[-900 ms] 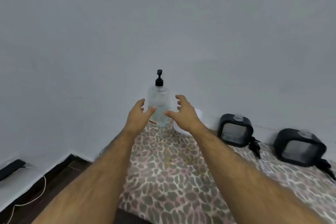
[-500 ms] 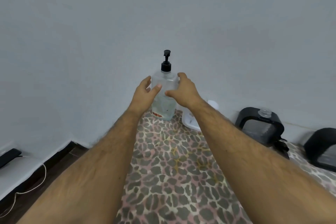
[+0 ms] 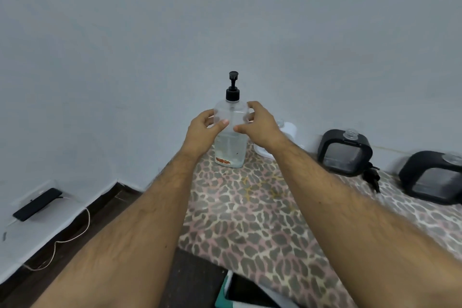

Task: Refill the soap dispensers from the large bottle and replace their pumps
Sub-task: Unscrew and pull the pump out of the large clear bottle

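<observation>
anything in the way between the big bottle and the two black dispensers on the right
Only the white dispenser stands beside the large bottle toward the black dispensers; it looks easy to lift over.

clear bottle (image 3: 230, 142) with a black pump (image 3: 232, 87), leopard-print cloth (image 3: 250, 207), two black dispensers (image 3: 345, 151), pale grey wall (image 3: 225, 20)

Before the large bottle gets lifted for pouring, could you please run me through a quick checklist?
1. Large bottle upright on the leopard-print cloth: ok.
2. Left hand and right hand curled around its shoulders: ok; firmness cannot tell.
3. Black pump off the bottle for pouring: not ok, it sits on the neck.
4. Near black dispenser neck open, its pump off: ok.
5. Far black dispenser neck open: cannot tell, blurred.
6. Soap left in bottle: ok, partly full.
</observation>
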A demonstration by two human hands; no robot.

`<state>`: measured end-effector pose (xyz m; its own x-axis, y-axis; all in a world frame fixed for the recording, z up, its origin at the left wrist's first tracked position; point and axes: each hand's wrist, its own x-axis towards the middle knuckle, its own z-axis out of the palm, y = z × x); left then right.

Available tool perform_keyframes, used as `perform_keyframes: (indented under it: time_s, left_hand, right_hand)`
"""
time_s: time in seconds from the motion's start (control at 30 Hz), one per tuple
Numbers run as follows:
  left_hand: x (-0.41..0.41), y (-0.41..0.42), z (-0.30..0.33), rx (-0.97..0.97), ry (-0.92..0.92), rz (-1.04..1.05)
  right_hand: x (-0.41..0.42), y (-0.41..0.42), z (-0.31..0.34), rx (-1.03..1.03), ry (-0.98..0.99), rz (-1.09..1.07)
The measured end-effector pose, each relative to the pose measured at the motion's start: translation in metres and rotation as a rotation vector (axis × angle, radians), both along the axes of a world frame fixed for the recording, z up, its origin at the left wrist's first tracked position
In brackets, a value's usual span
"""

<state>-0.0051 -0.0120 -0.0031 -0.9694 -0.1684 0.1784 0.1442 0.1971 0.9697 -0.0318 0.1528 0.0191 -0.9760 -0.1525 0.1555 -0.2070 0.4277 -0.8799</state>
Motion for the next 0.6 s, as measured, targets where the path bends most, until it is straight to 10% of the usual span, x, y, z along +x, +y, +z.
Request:
perform_keyframes:
  time_s: [0.6]
  left_hand:
    - [0.168,-0.002,0.012,-0.014,0.023,0.105]
  right_hand:
    - [0.159,-0.001,0.010,-0.018,0.025,0.097]
